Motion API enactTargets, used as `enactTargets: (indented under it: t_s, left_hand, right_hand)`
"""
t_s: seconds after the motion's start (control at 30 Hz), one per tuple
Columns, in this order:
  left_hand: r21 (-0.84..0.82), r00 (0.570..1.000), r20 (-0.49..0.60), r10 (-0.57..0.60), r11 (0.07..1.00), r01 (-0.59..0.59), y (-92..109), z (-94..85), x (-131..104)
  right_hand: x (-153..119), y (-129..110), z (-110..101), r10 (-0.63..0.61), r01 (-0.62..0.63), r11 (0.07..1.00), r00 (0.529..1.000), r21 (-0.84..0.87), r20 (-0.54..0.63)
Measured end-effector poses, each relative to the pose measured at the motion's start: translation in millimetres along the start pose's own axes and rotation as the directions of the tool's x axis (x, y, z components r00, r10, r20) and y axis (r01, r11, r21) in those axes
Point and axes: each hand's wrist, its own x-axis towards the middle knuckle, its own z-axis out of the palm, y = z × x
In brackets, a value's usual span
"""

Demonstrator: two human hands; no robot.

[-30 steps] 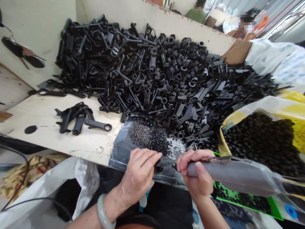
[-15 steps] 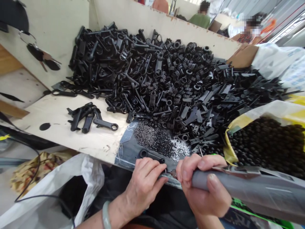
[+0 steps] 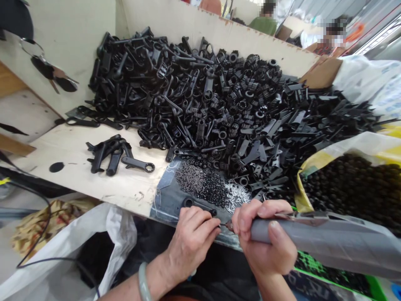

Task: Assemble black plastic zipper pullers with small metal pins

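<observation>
My right hand [image 3: 266,238] is wrapped around a grey electric screwdriver [image 3: 316,238], its bit pointing left. The dark bit [image 3: 224,225] reaches to the fingertips of my left hand [image 3: 196,234], which are pinched together. What they pinch is hidden. Just beyond my left hand, a black plastic handle piece [image 3: 202,205] with a round hole at one end lies on a denim mat [image 3: 166,196], partly covered by the fingers. Behind it on the mat sit heaps of small brown-grey bits [image 3: 189,177], small black pieces [image 3: 214,188] and silver screws [image 3: 237,196].
A big pile of black plastic parts [image 3: 188,96] covers the table's back. Several handle pieces [image 3: 114,155] lie at left. A yellow-edged bag [image 3: 354,188] of black pieces is at right, a green tray [image 3: 372,288] below. Two people [image 3: 263,23] are beyond the partition.
The screwdriver bit now meets my left fingertips, where a small silver bit showed before. The tool's rear has risen a little, uncovering more of the green tray.
</observation>
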Motion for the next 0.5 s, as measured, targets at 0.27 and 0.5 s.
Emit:
enactTargets:
  t_s: [0.27,0.5]
  left_hand:
    - [-0.017,0.999,0.027,-0.036,0.999,0.036,6.1,1.2,5.9]
    - [-0.055,0.998,0.037,-0.048,0.997,0.050,5.6,2.6,5.3]
  right_hand:
    - [-4.3,-0.3,-1.6,-0.017,0.017,1.000,1.000,-0.016,0.013]
    - [-7.2,-3.6,-2.6,-0.021,0.022,0.999,0.999,-0.027,0.024]
